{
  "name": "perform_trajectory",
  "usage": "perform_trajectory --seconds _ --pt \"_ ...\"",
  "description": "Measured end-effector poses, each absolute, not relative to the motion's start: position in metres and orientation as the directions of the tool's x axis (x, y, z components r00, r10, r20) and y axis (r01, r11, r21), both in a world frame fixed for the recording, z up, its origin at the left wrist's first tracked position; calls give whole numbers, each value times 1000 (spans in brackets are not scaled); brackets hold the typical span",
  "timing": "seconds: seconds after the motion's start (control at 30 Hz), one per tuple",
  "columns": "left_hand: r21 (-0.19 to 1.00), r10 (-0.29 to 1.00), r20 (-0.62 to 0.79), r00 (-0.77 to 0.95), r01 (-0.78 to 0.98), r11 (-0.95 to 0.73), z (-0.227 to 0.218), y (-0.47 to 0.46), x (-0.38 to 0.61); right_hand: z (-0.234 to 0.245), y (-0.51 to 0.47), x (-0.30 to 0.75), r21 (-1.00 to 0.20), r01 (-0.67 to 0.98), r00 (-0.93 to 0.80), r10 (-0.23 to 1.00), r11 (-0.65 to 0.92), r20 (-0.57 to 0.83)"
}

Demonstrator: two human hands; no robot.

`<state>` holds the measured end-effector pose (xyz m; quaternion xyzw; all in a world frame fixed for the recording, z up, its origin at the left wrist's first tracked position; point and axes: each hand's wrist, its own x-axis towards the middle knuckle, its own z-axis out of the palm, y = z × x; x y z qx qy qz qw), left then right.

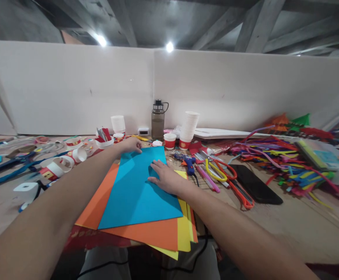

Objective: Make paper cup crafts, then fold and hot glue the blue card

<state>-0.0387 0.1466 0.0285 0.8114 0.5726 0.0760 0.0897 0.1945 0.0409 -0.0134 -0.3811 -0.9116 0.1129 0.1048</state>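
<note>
A blue sheet of craft paper (pixel 140 194) lies on top of a loose stack of coloured sheets, with an orange sheet (pixel 157 233) and a yellow sheet (pixel 183 225) showing from beneath. My right hand (pixel 167 177) rests on the blue sheet's right side, fingers spread and flat. At the far left corner of the same sheet is my left hand (pixel 132 145), its fingers bent downward and apart, touching or just over the edge. Neither hand visibly grips anything. The stack's near edge hangs over the table front, above my legs.
Right of the stack lie a blue glue gun (pixel 189 164), scissors (pixel 216 171), a black phone (pixel 253 184) and a heap of pipe cleaners (pixel 288 159). Behind stand paper cups (pixel 189 128) and a bottle (pixel 158 120). Cut cup pieces (pixel 52 169) lie left. A black cable (pixel 200 252) hangs in front.
</note>
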Motion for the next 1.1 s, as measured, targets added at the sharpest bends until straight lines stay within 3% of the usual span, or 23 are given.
perform_trajectory --seconds 0.2,0.37,0.47,0.6,0.77,0.87,1.1 --pt "239 947 163 279 920 -312 32 150 -39 -8 37 194 -296 678 -658 735 673 164" --pt "214 906 365 214 928 -306 13 118 -24 -7 37 197 -337 633 -691 705 697 161" --pt "226 809 478 341 842 -489 4 85 -22 3 35 202 -391 593 -714 684 704 148" --pt "300 859 362 361 828 -474 -1 45 -32 25 28 213 -424 538 -767 632 728 112" --pt "380 877 307 371 797 -470 -10 18 -47 30 18 215 -361 511 -850 520 780 -79" --pt "374 828 232 511 739 -561 -16 15 -51 23 16 212 -321 503 -860 503 803 -89" --pt "369 815 216 537 728 -578 -16 19 -54 26 13 212 -299 487 -870 484 821 -89"
